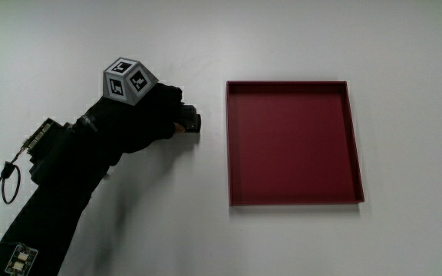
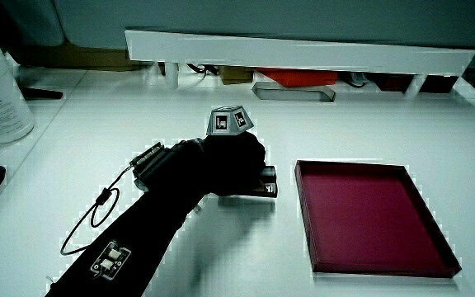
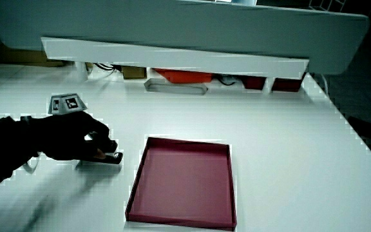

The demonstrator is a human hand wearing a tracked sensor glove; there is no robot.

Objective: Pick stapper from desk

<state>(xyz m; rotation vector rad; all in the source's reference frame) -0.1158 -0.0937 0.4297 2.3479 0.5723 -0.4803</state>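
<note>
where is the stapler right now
The small black stapler sits on the white table, in the black gloved hand, whose fingers are closed on it. It lies beside the shallow dark red square tray, apart from it, in the main view and both side views.

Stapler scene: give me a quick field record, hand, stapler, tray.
hand: on the stapler, fingers curled around it
stapler: dark, on the table, beside the tray, mostly covered by the hand
lifted: cannot tell
tray: red, square, nothing in it
cube: on the back of the hand
</note>
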